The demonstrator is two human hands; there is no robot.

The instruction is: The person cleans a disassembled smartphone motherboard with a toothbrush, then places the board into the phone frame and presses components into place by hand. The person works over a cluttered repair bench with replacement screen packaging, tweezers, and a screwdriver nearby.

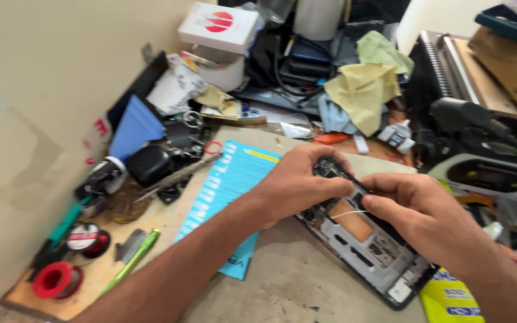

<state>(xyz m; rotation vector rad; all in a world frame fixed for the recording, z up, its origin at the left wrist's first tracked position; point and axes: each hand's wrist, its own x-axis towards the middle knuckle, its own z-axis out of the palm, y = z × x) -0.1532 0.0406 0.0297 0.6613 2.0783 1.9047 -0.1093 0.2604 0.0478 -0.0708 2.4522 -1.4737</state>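
An opened smartphone (371,248) lies back-off on the worn bench, its circuit board and copper-coloured patch exposed. My left hand (303,182) rests across its upper end and pinches a thin black strip at the phone's top edge. My right hand (417,212) meets it from the right, fingertips pinched on the same black strip just above a thin white wire (348,213). Both hands hide the upper part of the phone.
A light blue sheet (225,188) lies left of the phone. Further left sit tweezers (178,177), a green pen (134,258), red wire spools (58,279), and a black pouch (149,164). Yellow cloths (363,90), a white box (218,25) and black equipment (468,113) crowd the back and right.
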